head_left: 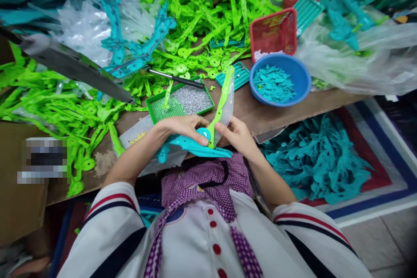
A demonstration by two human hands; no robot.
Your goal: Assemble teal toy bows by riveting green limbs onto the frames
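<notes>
Turquoise part (187,142) sits low in front of the wearer, at the near edge of the bench and partly over the lap. The left hand (184,127) is narrowed on it, thumb pressing beside a round turquoise knob (203,133); the right hand (237,135) pinches the foot of an upright lime-green arm (223,102), with a translucent sheet behind. Whether arm and part are joined cannot be told, as fingers cover the meeting point. If they are merely laid together, an eased thumb could let the arm twist or lean out of line. A slip here would probably drop either piece onto the checked apron (195,184) or the floor, since little bench lies beneath. Just beyond stands the green tray (152,106) with tiny silvery pieces (195,99); a snagged wrist might scatter them, and the dark-handled tool (177,79) resting across it could roll. Farther off, the blue bowl (304,84) seems safe, but the loose lime-green heap (202,13) looks liable to slide if one piece were tugged from below
</notes>
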